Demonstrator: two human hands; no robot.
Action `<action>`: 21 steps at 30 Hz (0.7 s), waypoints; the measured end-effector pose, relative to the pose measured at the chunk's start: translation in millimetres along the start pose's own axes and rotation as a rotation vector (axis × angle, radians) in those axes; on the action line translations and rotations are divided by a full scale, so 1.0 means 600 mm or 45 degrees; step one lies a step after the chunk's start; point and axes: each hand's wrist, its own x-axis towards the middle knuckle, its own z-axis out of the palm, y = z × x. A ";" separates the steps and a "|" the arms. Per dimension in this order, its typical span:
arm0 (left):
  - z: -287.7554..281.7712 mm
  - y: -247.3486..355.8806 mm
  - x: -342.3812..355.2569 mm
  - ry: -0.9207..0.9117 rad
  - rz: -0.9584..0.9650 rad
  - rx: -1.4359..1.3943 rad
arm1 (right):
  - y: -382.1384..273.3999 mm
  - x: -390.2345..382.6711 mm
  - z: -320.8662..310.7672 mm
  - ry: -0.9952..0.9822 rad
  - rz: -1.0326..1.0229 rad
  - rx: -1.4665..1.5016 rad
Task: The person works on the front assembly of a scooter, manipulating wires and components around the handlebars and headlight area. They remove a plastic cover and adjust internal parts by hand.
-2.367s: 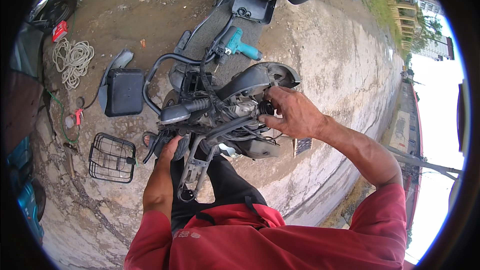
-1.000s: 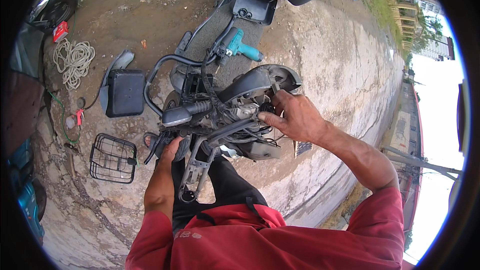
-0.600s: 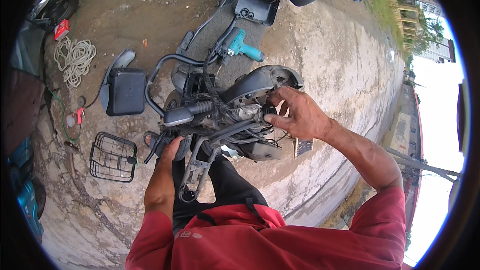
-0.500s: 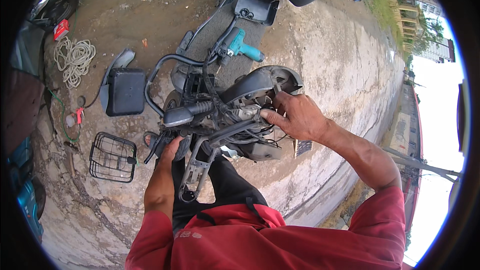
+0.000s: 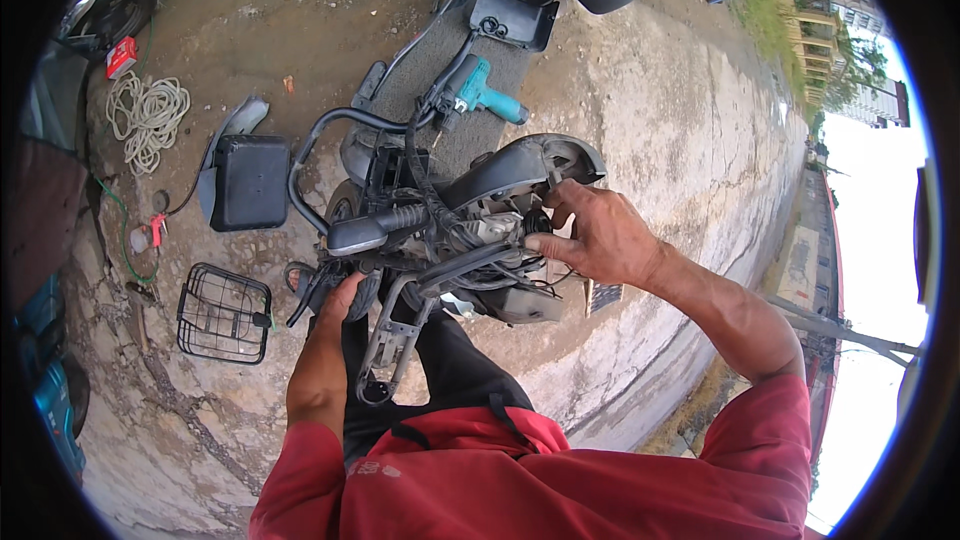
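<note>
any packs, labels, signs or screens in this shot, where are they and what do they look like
Small red pack: on the ground at upper left, near the coiled white rope; boxy, red with a pale patch.
Flat rectangular plate: on the concrete just below the right hand, beside the stripped scooter; dark and striped, too blurred to tell more.
No screens or signs show.

The left hand's fingers are hidden behind the scooter frame.

Both hands, left hand and right hand, grip a stripped scooter.
</note>
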 end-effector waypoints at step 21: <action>-0.006 -0.029 0.029 -0.033 0.051 -0.136 | -0.016 0.015 0.002 -0.086 0.084 0.030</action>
